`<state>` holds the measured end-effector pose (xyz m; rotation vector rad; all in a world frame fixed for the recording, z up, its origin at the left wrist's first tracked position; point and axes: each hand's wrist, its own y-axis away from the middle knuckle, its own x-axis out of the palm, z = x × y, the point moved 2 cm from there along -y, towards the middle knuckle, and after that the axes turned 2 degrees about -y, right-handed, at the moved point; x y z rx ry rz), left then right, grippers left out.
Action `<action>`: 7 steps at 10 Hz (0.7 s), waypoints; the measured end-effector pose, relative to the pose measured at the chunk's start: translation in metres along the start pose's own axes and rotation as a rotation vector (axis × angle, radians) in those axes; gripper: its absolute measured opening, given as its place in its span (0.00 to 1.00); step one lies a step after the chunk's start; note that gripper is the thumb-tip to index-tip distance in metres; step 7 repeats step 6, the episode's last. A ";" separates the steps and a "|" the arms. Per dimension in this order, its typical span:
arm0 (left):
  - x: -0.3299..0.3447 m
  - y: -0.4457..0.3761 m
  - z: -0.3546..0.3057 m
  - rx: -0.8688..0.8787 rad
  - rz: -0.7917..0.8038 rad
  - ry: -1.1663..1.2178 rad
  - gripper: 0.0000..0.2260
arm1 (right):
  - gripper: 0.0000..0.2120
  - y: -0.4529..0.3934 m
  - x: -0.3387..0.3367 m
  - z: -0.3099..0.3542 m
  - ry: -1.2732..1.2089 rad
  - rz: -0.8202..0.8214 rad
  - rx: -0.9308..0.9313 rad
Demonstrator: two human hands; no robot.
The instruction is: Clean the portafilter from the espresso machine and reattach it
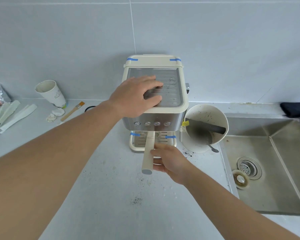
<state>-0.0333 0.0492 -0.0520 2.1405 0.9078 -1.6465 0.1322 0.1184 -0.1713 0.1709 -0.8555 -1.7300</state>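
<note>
Bracing the espresso machine (154, 94) from above, the left hand (137, 96) lies flat and spread on its ribbed top tray, gripping nothing. The portafilter (149, 151) sits under the front panel, its cream handle running straight out from the machine toward the person, over the drip tray (137, 144) and the tabletop (111, 196). The right hand (168, 161) is much the nearer one: it lies just to the handle's right, fingers loosely curled against its side, thumb hidden, so a full grip cannot be confirmed. Since the handle points out along the machine's centre line, any locking or unlocking looks to depend on a sideways swing from that hand, though which direction cannot be told.
</note>
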 end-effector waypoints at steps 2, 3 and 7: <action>-0.003 0.005 -0.008 0.008 0.041 -0.032 0.20 | 0.08 0.029 -0.018 0.014 0.004 -0.081 -0.052; -0.007 0.009 -0.011 -0.009 0.090 -0.006 0.19 | 0.08 0.052 -0.024 0.032 0.016 -0.104 -0.120; -0.018 0.031 -0.027 -0.003 -0.001 0.095 0.19 | 0.10 0.129 -0.033 0.111 -0.046 -0.069 -0.425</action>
